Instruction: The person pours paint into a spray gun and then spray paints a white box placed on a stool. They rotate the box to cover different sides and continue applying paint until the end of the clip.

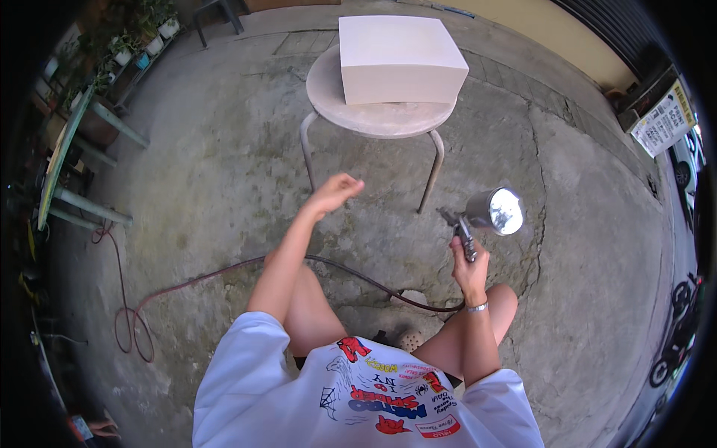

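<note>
My right hand (pixel 470 267) grips the handle of a metal spray gun (pixel 487 214) with a shiny cup on top, held low at my right. A dark air hose (pixel 224 272) runs from it across the ground to my left. My left hand (pixel 334 193) is stretched forward in the air, fingers loosely curled, holding nothing. Ahead stands a round stool (pixel 373 116) with metal legs, and a pale rectangular block (pixel 396 58) rests on its seat. My left hand hangs short of the stool, below its seat edge.
The ground is rough cracked concrete (pixel 582 224). A green metal rack (pixel 71 160) with potted plants (pixel 138 41) lines the left side. A chair leg pair (pixel 216 19) stands at the back. A signboard (pixel 663 119) and parked motorbikes (pixel 676 328) are on the right.
</note>
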{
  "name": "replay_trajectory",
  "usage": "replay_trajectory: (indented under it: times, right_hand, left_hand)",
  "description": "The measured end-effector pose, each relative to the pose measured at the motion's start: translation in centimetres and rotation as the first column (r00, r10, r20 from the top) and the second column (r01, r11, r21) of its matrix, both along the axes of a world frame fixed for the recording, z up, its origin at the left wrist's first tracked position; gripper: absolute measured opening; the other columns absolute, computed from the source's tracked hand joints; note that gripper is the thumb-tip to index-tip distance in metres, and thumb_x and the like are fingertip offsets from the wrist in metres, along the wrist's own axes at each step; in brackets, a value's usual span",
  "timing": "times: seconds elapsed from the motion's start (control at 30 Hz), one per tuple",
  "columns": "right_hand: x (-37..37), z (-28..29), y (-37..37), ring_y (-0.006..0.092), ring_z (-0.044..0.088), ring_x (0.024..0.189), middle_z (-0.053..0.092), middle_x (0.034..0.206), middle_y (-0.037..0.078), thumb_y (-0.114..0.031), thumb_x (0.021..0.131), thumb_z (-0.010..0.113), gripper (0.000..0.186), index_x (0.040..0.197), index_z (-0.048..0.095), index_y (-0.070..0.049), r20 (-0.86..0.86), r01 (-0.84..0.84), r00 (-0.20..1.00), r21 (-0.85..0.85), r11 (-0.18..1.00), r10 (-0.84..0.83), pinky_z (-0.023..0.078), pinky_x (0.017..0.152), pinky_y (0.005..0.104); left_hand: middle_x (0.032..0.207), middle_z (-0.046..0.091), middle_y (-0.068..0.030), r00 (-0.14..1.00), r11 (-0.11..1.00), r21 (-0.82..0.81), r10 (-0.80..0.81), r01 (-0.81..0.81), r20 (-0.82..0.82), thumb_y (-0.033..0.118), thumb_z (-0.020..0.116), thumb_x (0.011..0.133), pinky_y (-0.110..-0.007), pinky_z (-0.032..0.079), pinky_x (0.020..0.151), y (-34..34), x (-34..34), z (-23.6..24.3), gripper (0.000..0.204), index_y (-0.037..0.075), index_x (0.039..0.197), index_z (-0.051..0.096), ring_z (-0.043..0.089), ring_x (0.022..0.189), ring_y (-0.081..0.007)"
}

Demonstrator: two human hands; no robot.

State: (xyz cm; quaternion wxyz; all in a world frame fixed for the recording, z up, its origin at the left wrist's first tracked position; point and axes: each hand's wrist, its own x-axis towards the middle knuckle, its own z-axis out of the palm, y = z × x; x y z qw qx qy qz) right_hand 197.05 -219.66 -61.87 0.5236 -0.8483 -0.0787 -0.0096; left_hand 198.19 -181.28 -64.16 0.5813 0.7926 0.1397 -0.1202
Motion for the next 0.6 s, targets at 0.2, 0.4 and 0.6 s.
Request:
replay_trajectory:
  times: [0.2,0.4,0.6]
  right_hand:
    - [1.6,1.9,4.4,0.0138,0.048,0.047,0.054,0.057,0.005,-0.029,0.099,0.070,0.033,0.090,0.069,0.003,0.274,-0.140,0.953,0.013,0.990,0.131,0.038,0.048,0.0327]
    - [1.6,1.2,2.2,0.0191,0.051,0.058,0.059,0.066,0.015,-0.022,0.096,0.072,0.027,0.094,0.069,0.005,-0.033,-0.011,0.999,-0.041,0.999,0.010,0.043,0.057,0.0362]
    - [-0.2,2.1,3.0,0.0195,0.049,0.057,0.056,0.063,0.013,-0.024,0.097,0.071,0.031,0.091,0.067,0.006,0.129,-0.099,0.986,-0.036,0.994,0.103,0.042,0.056,0.0378]
  left_hand:
    - [0.136,0.056,-0.0234,0.493,0.609,0.005,0.638,-0.793,0.592,0.058,0.075,0.090,-0.040,0.045,0.104,8.3,3.3,0.7,0.075,-0.001,0.132,0.053,0.057,0.123,-0.0289]
    - [0.112,0.070,-0.0173,0.743,0.774,0.119,0.535,-0.622,0.403,0.066,0.077,0.083,-0.041,0.050,0.094,9.8,7.5,2.5,0.076,-0.001,0.116,0.064,0.066,0.107,-0.0304]
    - [0.090,0.071,-0.0235,0.761,0.652,0.395,0.524,-0.647,0.383,0.075,0.070,0.081,-0.046,0.052,0.086,10.9,6.6,0.8,0.079,-0.002,0.095,0.069,0.071,0.096,-0.0357]
